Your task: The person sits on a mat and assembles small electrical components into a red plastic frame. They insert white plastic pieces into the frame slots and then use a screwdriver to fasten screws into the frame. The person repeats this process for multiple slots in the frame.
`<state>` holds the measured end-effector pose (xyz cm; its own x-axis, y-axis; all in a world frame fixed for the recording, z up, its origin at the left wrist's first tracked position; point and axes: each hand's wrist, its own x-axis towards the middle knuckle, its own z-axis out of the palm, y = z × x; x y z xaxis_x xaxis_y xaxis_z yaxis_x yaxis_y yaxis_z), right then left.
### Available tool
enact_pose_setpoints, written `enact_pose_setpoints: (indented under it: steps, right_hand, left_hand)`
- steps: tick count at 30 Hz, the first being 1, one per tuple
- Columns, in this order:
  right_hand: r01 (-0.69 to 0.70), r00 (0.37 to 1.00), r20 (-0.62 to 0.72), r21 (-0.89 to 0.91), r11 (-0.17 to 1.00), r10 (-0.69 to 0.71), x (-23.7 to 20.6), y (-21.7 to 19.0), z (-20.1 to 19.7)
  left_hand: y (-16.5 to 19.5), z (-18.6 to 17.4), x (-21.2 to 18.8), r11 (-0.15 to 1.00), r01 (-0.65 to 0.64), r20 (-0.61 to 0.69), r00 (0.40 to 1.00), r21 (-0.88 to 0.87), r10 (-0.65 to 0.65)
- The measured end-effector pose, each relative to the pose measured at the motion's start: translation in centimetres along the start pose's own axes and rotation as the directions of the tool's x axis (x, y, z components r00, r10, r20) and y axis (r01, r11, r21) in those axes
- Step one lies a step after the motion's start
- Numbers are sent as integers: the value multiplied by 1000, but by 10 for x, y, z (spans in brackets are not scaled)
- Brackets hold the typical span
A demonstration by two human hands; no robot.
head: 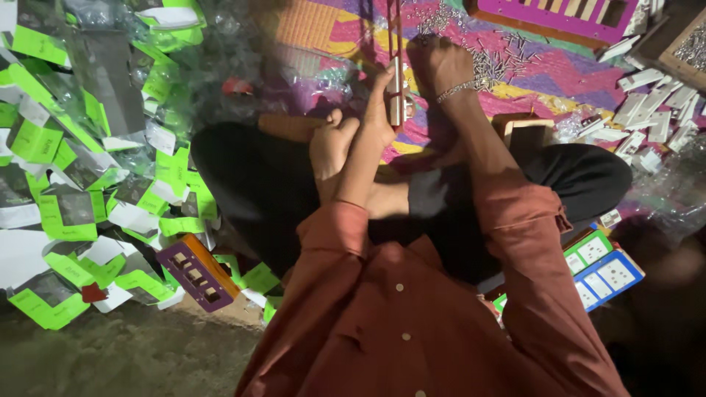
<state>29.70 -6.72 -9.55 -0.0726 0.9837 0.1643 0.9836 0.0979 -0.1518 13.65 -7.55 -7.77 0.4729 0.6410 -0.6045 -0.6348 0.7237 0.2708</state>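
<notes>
Left hand (379,110) – grip closed around a slim metal-and-red tool (397,88), long axis upright in view, pointing away from the person, above the colourful mat (559,70). Right hand (441,62) rests on scattered screws (493,66); its grip cannot be told.

Held piece: a slim, pale metal strip-like part (397,92), upright, long axis running toward 12 o'clock, its upper end dark red.
Position: above the crossed legs, over the bright patterned mat.
Contact: pinched at its lower half by the left hand.
Pins: small silvery pins (494,62) scattered loose on the mat at 1 o'clock of the strip, under the right hand.
</notes>
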Motion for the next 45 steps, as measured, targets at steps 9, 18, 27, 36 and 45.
enact_pose_setpoints:
  steps: [9, 18, 27, 36, 45]
  right_hand:
    - [-127, 962, -49, 788, 602, 267, -1, 16, -16]
    - [-225, 967, 213, 971, 76, 138, -14, -21, -29]
    - [-182, 977, 167, 976, 116, 130, -17, -15, -18]
    - [-170, 971, 131, 967, 189, 201, -20, -22, -11]
    - [-221, 946, 164, 957, 188, 278, -15, -35, -13]
  left_hand:
    - [1, -1, 2, 999, 3, 10, 1000, -49, -3]
    - [2, 3, -3, 998, -16, 79, 997, -61, 21]
    - [1, 1, 1, 993, 2, 121, 993, -114, 12]
    - [0, 0, 2, 995, -30, 26, 999, -98, 33]
    - [0, -3, 16, 996, -19, 10, 1000, -90, 20]
